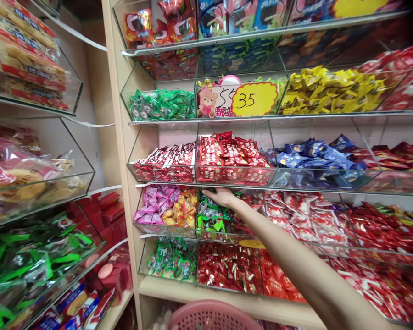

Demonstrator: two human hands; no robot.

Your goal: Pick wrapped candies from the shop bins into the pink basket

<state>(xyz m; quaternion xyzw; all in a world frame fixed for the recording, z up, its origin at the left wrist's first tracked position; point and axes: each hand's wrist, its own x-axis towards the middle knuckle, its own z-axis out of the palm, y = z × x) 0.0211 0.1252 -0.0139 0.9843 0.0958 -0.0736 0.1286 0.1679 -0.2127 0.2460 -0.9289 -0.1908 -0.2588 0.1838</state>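
My right hand [222, 197] reaches up and left into a clear bin of green and silver wrapped sweets [211, 217] on the third shelf row. The hand lies palm down over the sweets, its fingers stretched into the bin and partly hidden behind the shelf edge. Whether it holds a sweet cannot be seen. A pink plastic basket [211, 316] shows at the bottom edge, below my arm. My left hand is out of view.
Clear acrylic bins [234, 176] fill a wooden shelf unit: pink and orange sweets [167, 206], red packets [234, 158], blue packets [313, 156], yellow ones [330, 89]. A yellow price tag reading 35 [253, 98] hangs above. More bins of packaged snacks [27, 183] stand at the left.
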